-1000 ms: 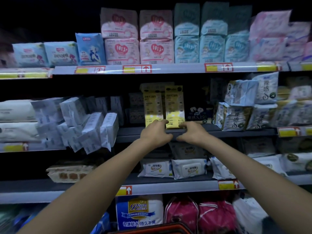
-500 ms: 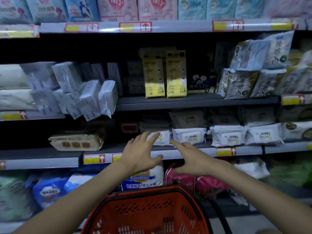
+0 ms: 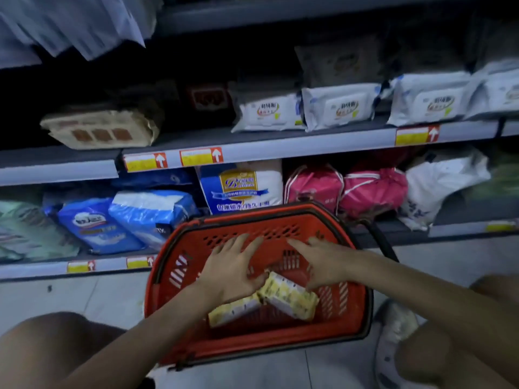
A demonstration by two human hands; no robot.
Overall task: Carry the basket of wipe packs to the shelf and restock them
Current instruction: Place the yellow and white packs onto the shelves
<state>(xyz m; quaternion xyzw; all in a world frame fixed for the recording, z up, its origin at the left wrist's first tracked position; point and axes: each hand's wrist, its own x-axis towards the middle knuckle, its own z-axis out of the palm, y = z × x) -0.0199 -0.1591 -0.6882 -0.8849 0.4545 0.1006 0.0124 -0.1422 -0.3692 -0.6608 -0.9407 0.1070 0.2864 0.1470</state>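
As the left hand [image 3: 233, 272] and the right hand [image 3: 323, 266] were held wide open and empty over the red basket [image 3: 252, 217] on the floor, two yellow wipe packs [image 3: 233, 311] were seen inside, at six o'clock from the fingers. The right-side pack [image 3: 289, 297] was laid ten-to-four, its upper end just beside the left hand.

The basket [image 3: 351, 304] stands open across its whole top, so my left hand [image 3: 230, 273] and right hand [image 3: 325, 265] fit side by side inside its mouth. Two yellow packs [image 3: 289, 297] take up the middle of its floor; bare floor shows on the near side of them. A black handle [image 3: 384, 242] loops out past the right rim. Just behind the far rim, blue packs [image 3: 151, 211] and pink bags [image 3: 370, 192] crowd the bottom shelf. The middle shelf [image 3: 280, 148] has a bare strip between the brown pack [image 3: 101, 130] and the white wipe packs [image 3: 266, 113].
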